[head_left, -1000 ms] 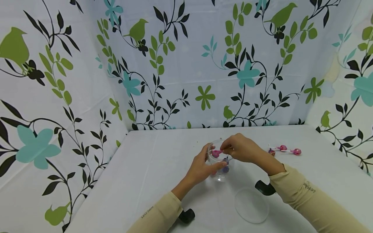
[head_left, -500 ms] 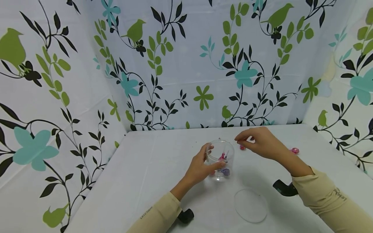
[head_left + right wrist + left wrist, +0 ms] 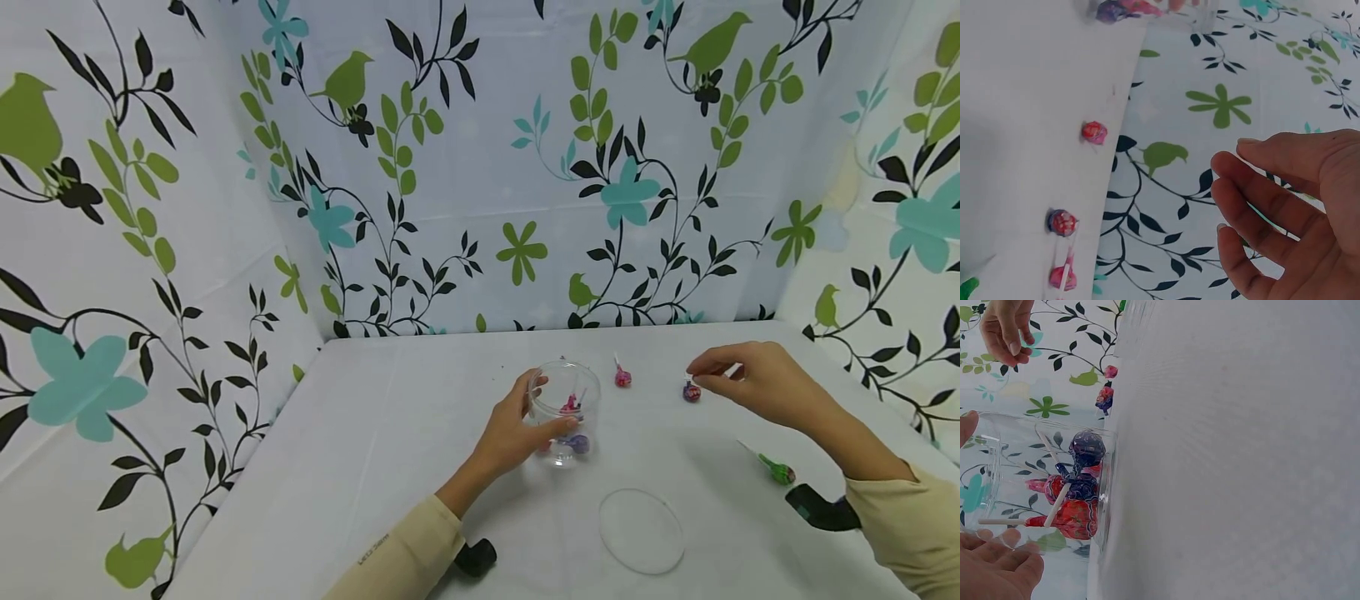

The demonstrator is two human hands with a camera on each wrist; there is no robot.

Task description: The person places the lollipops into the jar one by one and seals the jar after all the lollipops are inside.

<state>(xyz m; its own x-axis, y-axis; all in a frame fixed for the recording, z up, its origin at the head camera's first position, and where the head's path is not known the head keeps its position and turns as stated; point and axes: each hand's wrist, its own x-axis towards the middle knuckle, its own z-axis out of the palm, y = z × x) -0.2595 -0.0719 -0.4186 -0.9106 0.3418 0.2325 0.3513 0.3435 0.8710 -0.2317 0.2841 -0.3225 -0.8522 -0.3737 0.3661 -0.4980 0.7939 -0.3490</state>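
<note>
My left hand [image 3: 517, 429] grips a clear jar [image 3: 564, 454] around its side, thumb in front and fingers behind. Inside, in the left wrist view, lie a dark purple lollipop [image 3: 1087, 448] and a red lollipop [image 3: 1077, 519], with others overlapping them. My right hand [image 3: 765, 383] hovers over a purple-and-red lollipop [image 3: 692, 392] on the table. In the right wrist view its fingers are loosely bent, thumb apart from them, with nothing held. A pink-red lollipop [image 3: 622, 377] lies between jar and right hand.
A green lollipop [image 3: 780, 472] lies nearer the right forearm. A clear round lid [image 3: 641, 572] rests on the white table [image 3: 405, 400] in front of the jar. Another pink lollipop [image 3: 1063, 278] shows in the right wrist view. Patterned cloth [image 3: 450, 208] stands behind the table.
My right hand has let go of a pink lollipop in the jar, come out, and moved right over the loose lollipops. The green lollipop has come into sight. My left hand stays on the jar.
</note>
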